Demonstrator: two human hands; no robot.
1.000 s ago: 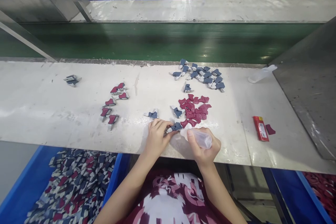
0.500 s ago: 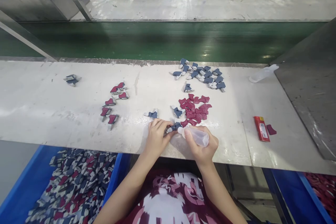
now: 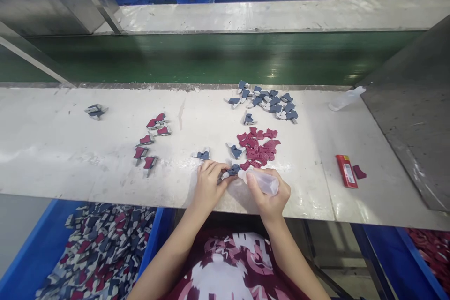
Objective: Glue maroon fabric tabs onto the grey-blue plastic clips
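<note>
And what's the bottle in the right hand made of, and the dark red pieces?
The bottle is probably smooth plastic: it's cloudy and see-through. The dark red pieces may be matte molded plastic or rubber: even color, similar shapes, little shine.

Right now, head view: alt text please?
A left hand holds a blue-and-gray part at a white table while the right hand holds a translucent bottle, its tip at the part. Loose maroon pieces lie beyond, more blue-and-gray parts behind them.
</note>
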